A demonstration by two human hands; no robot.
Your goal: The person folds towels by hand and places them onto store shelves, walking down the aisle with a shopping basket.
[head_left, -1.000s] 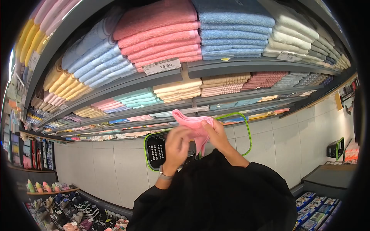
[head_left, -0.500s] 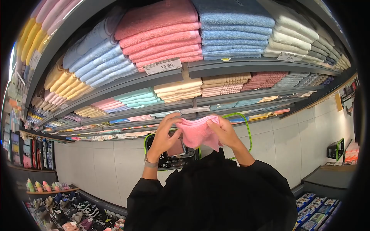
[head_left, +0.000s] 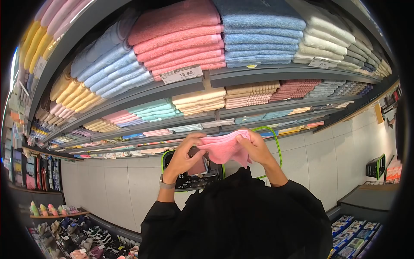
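Note:
A pink towel [head_left: 224, 148], folded in layers along its upper edge, hangs between my two hands in the middle of the view. My right hand [head_left: 255, 149] pinches its right end, thumb on top. At its left end, my left hand [head_left: 184, 154] has the fingers wrapped at the upper corner, the thumb a little lower. Under my left hand and the towel is a black basket [head_left: 169, 166] with a green rim, holding a brownish-pink item [head_left: 199, 167] and other things partly hidden by my hand and sleeve.
Shelves [head_left: 258, 74] of folded towels curve across the front, with a price tag [head_left: 182, 74]. A green loop [head_left: 279, 151] rises right of my right hand. Shoes [head_left: 82, 233] stand lower left, boxed goods [head_left: 354, 237] lower right, and another basket [head_left: 375, 167] far right.
My left hand has moved from in front of the towel to its left end and closed on it. The towel, earlier bunched and drooping, is now spread wider between both hands.

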